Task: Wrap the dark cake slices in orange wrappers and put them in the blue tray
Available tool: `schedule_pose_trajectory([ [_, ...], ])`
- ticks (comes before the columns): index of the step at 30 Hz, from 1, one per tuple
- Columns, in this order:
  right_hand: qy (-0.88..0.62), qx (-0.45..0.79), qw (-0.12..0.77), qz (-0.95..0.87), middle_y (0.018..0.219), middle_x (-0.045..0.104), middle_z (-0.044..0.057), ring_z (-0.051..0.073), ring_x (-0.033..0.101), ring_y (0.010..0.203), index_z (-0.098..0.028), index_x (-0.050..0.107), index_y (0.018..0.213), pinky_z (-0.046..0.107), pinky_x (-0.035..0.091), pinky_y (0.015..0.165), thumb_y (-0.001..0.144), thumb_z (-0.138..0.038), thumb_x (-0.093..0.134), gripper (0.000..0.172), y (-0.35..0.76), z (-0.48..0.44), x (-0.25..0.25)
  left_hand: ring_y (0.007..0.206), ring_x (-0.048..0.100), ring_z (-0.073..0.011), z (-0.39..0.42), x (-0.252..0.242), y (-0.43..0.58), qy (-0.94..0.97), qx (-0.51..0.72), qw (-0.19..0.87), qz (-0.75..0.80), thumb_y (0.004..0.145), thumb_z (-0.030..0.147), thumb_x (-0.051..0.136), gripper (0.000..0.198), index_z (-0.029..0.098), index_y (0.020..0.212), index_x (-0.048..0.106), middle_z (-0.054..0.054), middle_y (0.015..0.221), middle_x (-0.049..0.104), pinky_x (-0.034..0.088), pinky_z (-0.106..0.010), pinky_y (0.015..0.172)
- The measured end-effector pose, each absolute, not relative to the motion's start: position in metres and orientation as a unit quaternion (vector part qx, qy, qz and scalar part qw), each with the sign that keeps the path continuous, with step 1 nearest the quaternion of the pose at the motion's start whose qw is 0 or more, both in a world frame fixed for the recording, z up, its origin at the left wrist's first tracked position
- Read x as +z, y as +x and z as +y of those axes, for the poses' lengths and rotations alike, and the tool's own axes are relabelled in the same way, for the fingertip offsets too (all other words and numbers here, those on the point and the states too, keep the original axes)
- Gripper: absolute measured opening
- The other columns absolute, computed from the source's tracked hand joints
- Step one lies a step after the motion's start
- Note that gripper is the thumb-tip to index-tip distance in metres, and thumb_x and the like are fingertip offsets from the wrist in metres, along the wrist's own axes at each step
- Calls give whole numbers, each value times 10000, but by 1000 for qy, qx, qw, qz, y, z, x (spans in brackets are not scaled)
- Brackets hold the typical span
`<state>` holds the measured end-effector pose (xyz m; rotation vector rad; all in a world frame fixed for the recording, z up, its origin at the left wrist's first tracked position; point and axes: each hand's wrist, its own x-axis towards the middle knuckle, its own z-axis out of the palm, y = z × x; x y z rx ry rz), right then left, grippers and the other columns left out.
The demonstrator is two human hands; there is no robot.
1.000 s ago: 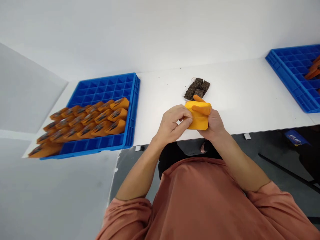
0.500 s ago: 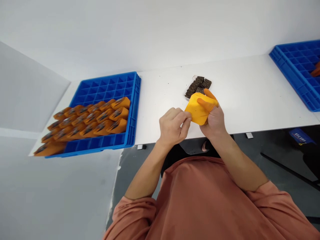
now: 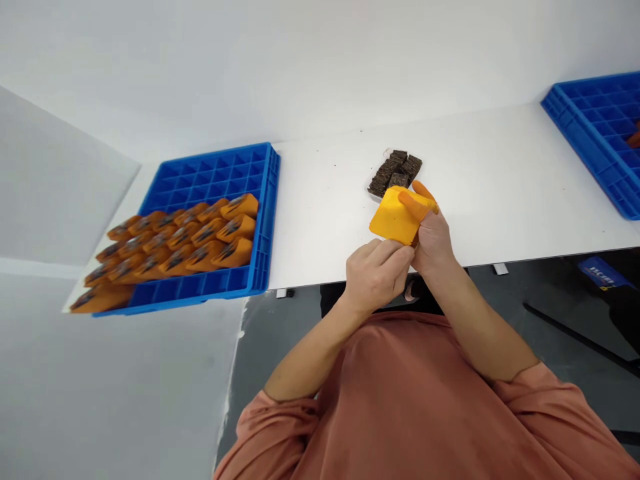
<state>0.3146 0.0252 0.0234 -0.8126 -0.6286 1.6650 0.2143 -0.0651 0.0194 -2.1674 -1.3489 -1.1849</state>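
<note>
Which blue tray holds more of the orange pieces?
The left tray: rows of orange pieces fill its near half; the right tray shows only a sliver at the frame edge.

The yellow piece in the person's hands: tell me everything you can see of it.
The yellow piece is a flat, roughly square shape with rounded corners and a smooth matte surface; its material cannot be told. An orange finger-like strip lies across its upper right. It is held tilted above the white table, with the right hand gripping its right side and the left hand at its lower edge.
</note>
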Motion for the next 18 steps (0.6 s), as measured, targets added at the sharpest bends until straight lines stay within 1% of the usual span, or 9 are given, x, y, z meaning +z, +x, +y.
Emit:
schedule_pose_trajectory([
  [2,-345,717,552,-250,1052,769,-58,187,756,967,-347,650,1295,311,643,790,671,-400,1030,732,317,27,21,723,671,-151,-65,19,217,-761,-401,177,-478,1028,130,633,137,227,978,716,-9,900,809,497,-306,666],
  [4,-339,737,535,-235,1035,775,-59,189,757,938,-342,660,1272,319,650,786,632,-360,1042,746,319,29,20,721,680,-144,-66,19,219,-758,-397,169,-489,1042,151,633,136,233,975,718,2,887,810,498,-304,665],
  [8,-330,778,496,-199,1025,788,-33,213,758,934,-322,688,1225,335,655,772,603,-323,1042,716,321,35,17,740,709,-139,-67,19,227,-761,-414,140,-479,1050,159,638,126,232,976,709,3,887,817,519,-291,674],
  [11,-319,780,506,-181,1037,791,-19,212,757,978,-297,701,1166,320,653,802,617,-292,1023,637,322,41,16,734,714,-139,-70,15,233,-775,-420,129,-454,1034,133,645,120,222,987,711,-1,885,820,539,-284,682],
  [14,-311,779,514,-180,1034,792,-24,212,755,993,-298,709,1139,320,661,812,647,-287,1003,574,326,45,19,718,713,-138,-70,11,237,-780,-417,119,-452,1030,127,646,124,222,1007,722,-2,888,824,559,-277,693],
  [18,-303,790,504,-172,995,796,-40,191,750,940,-305,720,1119,288,654,751,659,-289,1007,542,334,49,25,771,746,-149,-65,9,235,-767,-443,91,-455,1031,132,664,106,219,1031,726,-26,929,830,603,-272,738],
])
